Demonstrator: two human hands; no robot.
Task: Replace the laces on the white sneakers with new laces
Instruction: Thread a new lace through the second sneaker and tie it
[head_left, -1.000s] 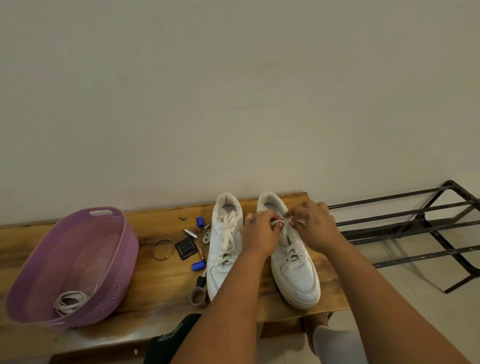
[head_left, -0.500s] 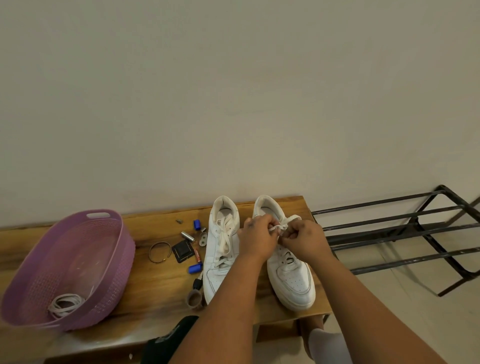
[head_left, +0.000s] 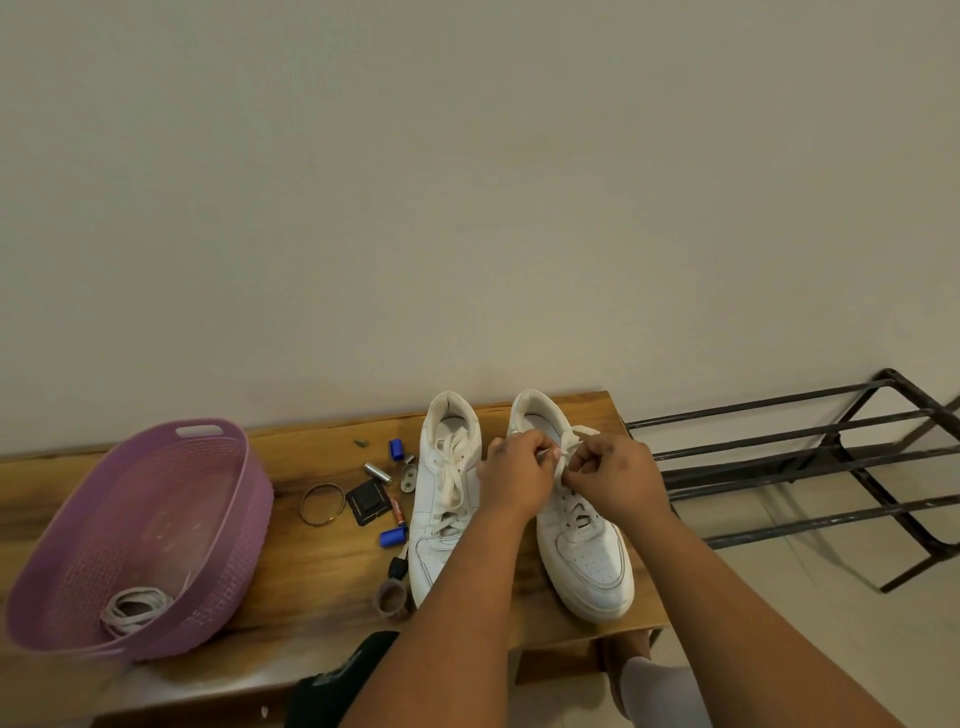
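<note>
Both hands have closed together at lower centre. Left hand (head_left: 514, 480) and right hand (head_left: 613, 480) pinch the lace (head_left: 571, 441) above the right-side sneaker (head_left: 587, 551); pulling both ends evenly should help.

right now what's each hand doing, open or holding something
Left hand: pinching the lace of the right-side sneaker.
Right hand: pinching the same lace.

Two white sneakers (head_left: 519, 499) side by side, toes nearest, right one's lace (head_left: 569, 447) pinched.
</note>
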